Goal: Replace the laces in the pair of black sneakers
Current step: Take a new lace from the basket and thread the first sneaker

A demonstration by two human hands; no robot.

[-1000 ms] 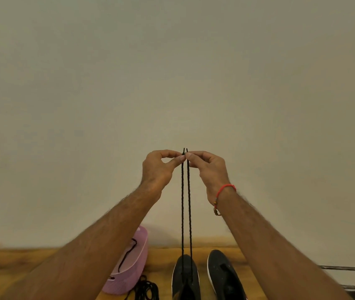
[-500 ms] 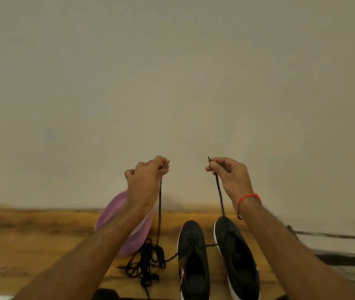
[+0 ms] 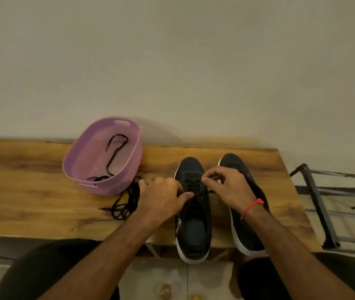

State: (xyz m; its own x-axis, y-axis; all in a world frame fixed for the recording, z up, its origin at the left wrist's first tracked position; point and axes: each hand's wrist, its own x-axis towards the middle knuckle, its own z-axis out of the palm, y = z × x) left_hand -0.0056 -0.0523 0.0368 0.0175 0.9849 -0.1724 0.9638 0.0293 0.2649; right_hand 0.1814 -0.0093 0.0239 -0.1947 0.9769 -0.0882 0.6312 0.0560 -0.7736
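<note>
left shoe (image 3: 194, 213) on table (image 3: 31, 191), few holes laced | right shoe (image 3: 246, 213) beside it, no lace seen | left hand (image 3: 161, 198), right hand (image 3: 228, 187) each pinch lace (image 3: 191, 184) | more laces (image 3: 126, 204) by basket (image 3: 98, 169) | lots left, I think

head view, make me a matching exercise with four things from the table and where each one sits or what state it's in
Things
1. purple perforated plastic basket
2. loose pile of black laces
3. left black sneaker with white sole
4. right black sneaker with white sole

Places or states
A. partly laced, both hands at its eyelets
B. lying on the wooden table beside the basket
C. no lace visible in it, partly behind the right hand
D. holds a single black lace, stands by the wall

Pairs: 1-D, 2-B, 3-A, 4-C. The left hand pinches at the left sneaker's lace.
</note>
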